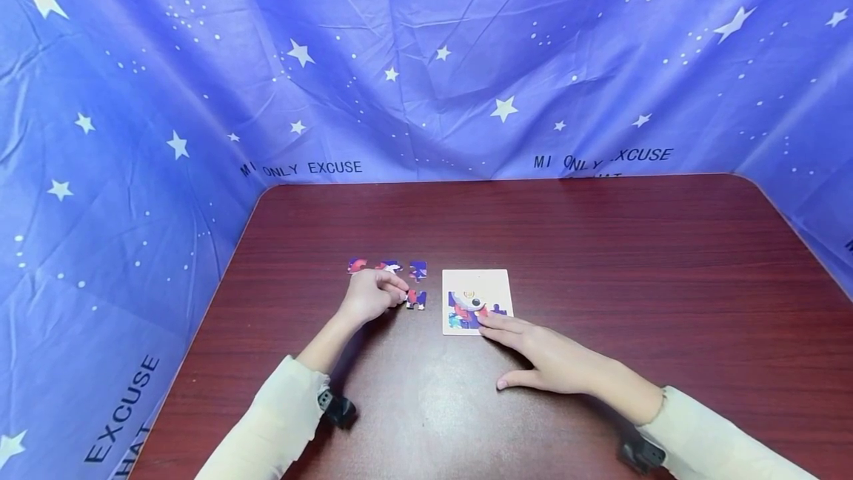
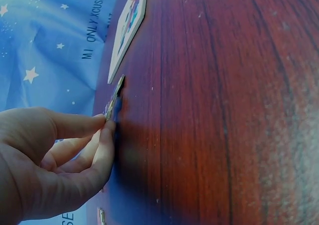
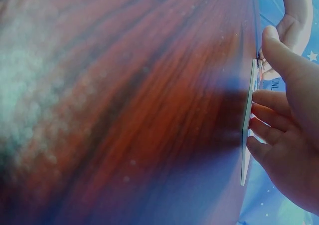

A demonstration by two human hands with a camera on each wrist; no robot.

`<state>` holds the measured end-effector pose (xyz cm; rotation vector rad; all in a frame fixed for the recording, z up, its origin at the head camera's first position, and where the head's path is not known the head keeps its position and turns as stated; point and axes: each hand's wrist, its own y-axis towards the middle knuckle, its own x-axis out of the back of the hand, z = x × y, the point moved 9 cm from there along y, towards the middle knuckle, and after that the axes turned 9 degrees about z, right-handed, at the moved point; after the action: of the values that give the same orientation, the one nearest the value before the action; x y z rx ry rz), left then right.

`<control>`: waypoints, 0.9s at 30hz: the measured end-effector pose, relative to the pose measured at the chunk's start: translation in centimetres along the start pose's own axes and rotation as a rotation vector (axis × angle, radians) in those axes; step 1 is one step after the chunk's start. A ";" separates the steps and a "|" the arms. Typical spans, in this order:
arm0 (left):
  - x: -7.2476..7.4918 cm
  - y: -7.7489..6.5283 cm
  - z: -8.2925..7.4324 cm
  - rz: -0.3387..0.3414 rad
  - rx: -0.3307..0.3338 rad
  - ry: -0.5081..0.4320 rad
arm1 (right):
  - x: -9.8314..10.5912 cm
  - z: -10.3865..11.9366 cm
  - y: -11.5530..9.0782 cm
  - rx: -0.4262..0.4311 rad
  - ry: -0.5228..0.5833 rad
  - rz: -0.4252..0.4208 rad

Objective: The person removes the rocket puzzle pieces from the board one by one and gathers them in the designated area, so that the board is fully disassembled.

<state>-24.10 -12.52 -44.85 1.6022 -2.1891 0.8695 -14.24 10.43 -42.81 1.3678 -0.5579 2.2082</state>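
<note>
From the person's head, one camera looks forward and down across the counter (image 1: pixel 600 243) to the starry curtain (image 1: pixel 400 58), taking in the scene from farthest off. The left-wrist camera peers low and close at the left fingers (image 2: pixel 79 125), its picture tipped sideways; the right-wrist camera, also sideways, looks low along the right fingers (image 3: pixel 274 101). The puzzle board (image 1: pixel 476 279) appears in all three views, edge-on from the right wrist.

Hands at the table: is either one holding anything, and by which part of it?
The left hand pinches a puzzle piece by its edge farthest from the puzzle board. The right hand touches that board, gripping nothing.
</note>
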 end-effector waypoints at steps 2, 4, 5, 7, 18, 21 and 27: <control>0.0 -0.1 0.0 -0.005 0.004 -0.008 | 0.0 0.0 0.0 0.002 0.000 -0.004; -0.1 -0.2 0.0 -0.002 0.012 -0.023 | 0.0 0.0 0.0 0.003 -0.002 -0.005; -0.1 -0.2 0.0 -0.002 0.017 -0.025 | 0.0 0.0 0.0 0.003 -0.002 -0.004; -0.1 -0.2 0.1 -0.003 0.021 -0.026 | 0.0 0.0 0.0 0.003 -0.001 -0.004; 0.2 -0.3 -0.3 -0.030 0.004 0.039 | -0.1 0.0 0.0 0.001 -0.003 0.000; 0.3 -0.4 -0.5 -0.030 -0.007 0.059 | -0.1 0.0 0.0 -0.001 -0.002 0.001; 0.7 -0.4 -1.2 -0.053 -0.043 0.097 | 0.0 0.0 0.0 -0.003 -0.007 0.003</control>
<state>-24.06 -12.40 -43.39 1.5576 -2.0756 0.8608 -14.25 10.44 -42.86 1.3750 -0.5659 2.2054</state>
